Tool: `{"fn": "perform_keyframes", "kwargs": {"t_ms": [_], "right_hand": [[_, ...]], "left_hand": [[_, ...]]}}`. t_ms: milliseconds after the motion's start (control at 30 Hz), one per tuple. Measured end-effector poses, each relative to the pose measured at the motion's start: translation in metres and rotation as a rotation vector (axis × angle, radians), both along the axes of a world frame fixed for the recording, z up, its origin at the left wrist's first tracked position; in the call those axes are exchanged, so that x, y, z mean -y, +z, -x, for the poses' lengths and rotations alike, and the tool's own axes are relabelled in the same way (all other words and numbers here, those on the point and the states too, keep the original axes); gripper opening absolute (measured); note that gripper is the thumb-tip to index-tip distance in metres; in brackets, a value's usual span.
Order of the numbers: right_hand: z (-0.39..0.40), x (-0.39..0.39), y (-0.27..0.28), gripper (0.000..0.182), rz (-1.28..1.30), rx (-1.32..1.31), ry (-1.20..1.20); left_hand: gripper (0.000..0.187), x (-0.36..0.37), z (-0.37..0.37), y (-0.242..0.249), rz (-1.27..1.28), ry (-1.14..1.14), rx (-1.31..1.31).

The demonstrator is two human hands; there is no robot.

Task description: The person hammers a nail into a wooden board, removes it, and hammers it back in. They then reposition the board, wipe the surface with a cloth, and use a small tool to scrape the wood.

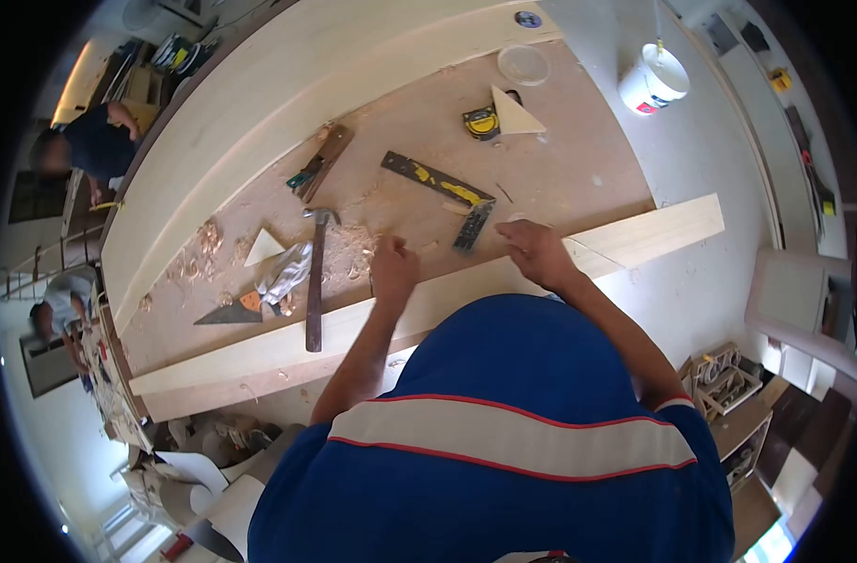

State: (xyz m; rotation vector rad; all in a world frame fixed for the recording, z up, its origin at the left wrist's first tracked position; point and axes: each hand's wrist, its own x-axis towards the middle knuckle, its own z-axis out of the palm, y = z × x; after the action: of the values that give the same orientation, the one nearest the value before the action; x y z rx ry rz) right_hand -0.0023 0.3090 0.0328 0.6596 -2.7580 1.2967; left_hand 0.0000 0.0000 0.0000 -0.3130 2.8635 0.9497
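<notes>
My left hand (393, 270) is closed in a loose fist and rests on the near edge of a long pale wooden plank (259, 352) that runs across the workbench. My right hand (536, 251) lies on the same plank further right, fingers curled, close to a carpenter's square (444, 188) with yellow marks. What either hand holds, if anything, is too small to make out. A hammer (315, 272) lies across the plank left of my left hand.
On the bench (578, 159) lie wood shavings (198, 249), a tape measure (482, 122), triangular wood offcuts (516, 113), a hand plane (320, 161), a cloth (288, 272) and a plastic lid (524, 64). A white bucket (653, 80) stands on the floor. Two other people are at far left.
</notes>
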Motion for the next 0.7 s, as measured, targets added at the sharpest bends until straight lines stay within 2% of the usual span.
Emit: {"fn": "perform_keyframes", "kwargs": {"t_ms": [67,100,133,200,300,433,533,600,633,700], "right_hand": [[0.000,0.023,0.022,0.029,0.046,-0.044,0.022],[0.005,0.003,0.024,0.026,0.026,-0.056,0.052],[0.005,0.006,0.022,0.024,0.036,-0.046,0.080],[0.002,0.007,0.018,0.019,0.027,-0.033,0.161],[-0.005,0.004,0.023,0.018,-0.109,0.129,0.126],[-0.016,-0.002,0.011,0.017,0.010,0.102,0.044],[-0.027,-0.021,-0.006,0.015,-0.007,0.002,-0.099],[-0.043,-0.046,-0.018,0.013,0.243,0.080,-0.390],[-0.052,-0.062,-0.025,0.013,0.368,0.117,-0.533],[-0.077,-0.101,-0.045,0.008,0.442,0.040,-0.887]], "left_hand": [[0.051,-0.029,-0.007,0.015,-0.198,-0.107,0.000],[0.052,-0.072,-0.002,0.017,-0.317,-0.148,0.018],[0.053,-0.082,-0.003,0.023,-0.404,-0.189,0.061],[0.055,-0.096,-0.001,0.033,-0.445,-0.222,0.099],[0.057,-0.111,0.007,0.054,-0.486,-0.234,0.212],[0.057,-0.120,0.006,0.058,-0.477,-0.306,0.223],[0.055,-0.111,0.002,0.064,-0.390,-0.341,0.134],[0.055,-0.083,0.003,0.063,-0.240,-0.277,0.102],[0.055,-0.057,0.002,0.047,-0.095,-0.248,0.018],[0.055,0.013,0.001,0.013,0.171,-0.250,-0.132]]}}
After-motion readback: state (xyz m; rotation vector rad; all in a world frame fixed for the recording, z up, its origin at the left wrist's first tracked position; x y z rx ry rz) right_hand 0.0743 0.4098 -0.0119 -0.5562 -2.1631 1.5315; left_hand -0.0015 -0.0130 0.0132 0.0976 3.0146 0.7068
